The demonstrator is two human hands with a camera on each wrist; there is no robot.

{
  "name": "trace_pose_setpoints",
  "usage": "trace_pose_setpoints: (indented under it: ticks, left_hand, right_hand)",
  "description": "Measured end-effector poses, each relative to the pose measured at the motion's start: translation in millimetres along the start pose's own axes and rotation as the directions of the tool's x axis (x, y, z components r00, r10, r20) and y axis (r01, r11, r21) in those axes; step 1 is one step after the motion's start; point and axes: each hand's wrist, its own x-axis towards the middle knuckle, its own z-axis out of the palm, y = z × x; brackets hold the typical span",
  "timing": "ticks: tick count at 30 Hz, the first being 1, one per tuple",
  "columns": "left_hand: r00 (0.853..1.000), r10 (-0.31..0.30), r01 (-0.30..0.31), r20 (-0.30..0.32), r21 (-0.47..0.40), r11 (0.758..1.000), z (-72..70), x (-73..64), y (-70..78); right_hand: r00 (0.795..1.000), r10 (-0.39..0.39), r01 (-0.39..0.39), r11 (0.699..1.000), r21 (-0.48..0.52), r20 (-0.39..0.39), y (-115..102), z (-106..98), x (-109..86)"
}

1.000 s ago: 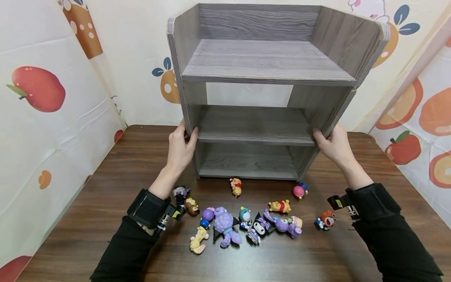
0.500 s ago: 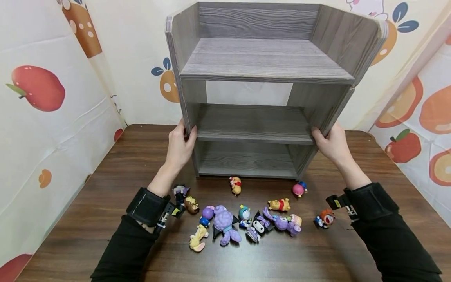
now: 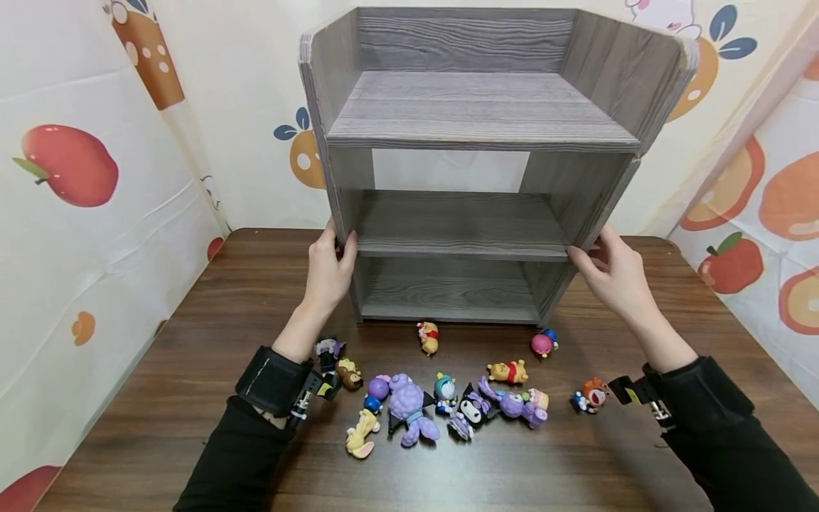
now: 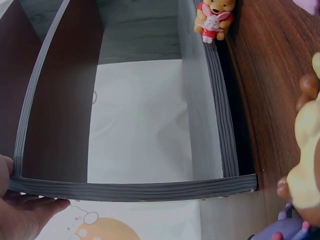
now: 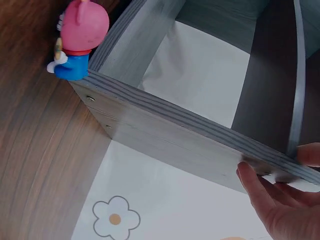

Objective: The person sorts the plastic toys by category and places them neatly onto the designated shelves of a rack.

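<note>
A grey wood-grain shelf unit point(image 3: 467, 256) stands upright towards the back of the brown table. My left hand point(image 3: 328, 274) grips its left side panel, thumb on the front edge and fingers round the outside; part of this hand point(image 4: 20, 215) shows in the left wrist view. At the right side panel, my right hand point(image 3: 611, 277) has its thumb by the middle board's end and its fingers on the outer face. The right wrist view shows those fingers point(image 5: 257, 192) loosely spread along the panel. A Winnie-the-Pooh figurine point(image 3: 428, 338) lies just before the unit's base.
Several small toy figurines lie in front of the unit, among them a purple plush-like figure point(image 3: 409, 405), a yellow one point(image 3: 362, 434) and an orange-haired one point(image 3: 590, 395). A pink-headed figurine point(image 3: 544, 343) sits near the right front corner. Fruit-printed cloth point(image 3: 96, 284) hangs around the table.
My right wrist and forearm have shifted right and slightly down, and the right fingers have loosened round the panel. The left hand keeps its hold. The unit stays nearly in place.
</note>
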Motion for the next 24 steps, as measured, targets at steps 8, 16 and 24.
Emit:
trace_pose_setpoints:
  ticks: [8,16,24]
  left_hand:
    - [1.000,-0.001,0.001,-0.008,-0.006,1.000,0.7,-0.5,-1.2]
    - [1.000,-0.001,0.001,-0.006,-0.001,1.000,1.7,-1.8,-3.7]
    - [1.000,0.002,-0.002,0.010,-0.025,1.000,1.3,-3.1,-3.7]
  right_hand:
    - [0.995,-0.086,0.081,0.994,-0.070,-0.057,-11,-5,-29.0]
    - [0.965,-0.258,0.242,0.949,-0.201,-0.056,-22,3,-51.2]
    - [0.940,-0.319,0.341,0.900,-0.270,0.122,-20,19,-68.7]
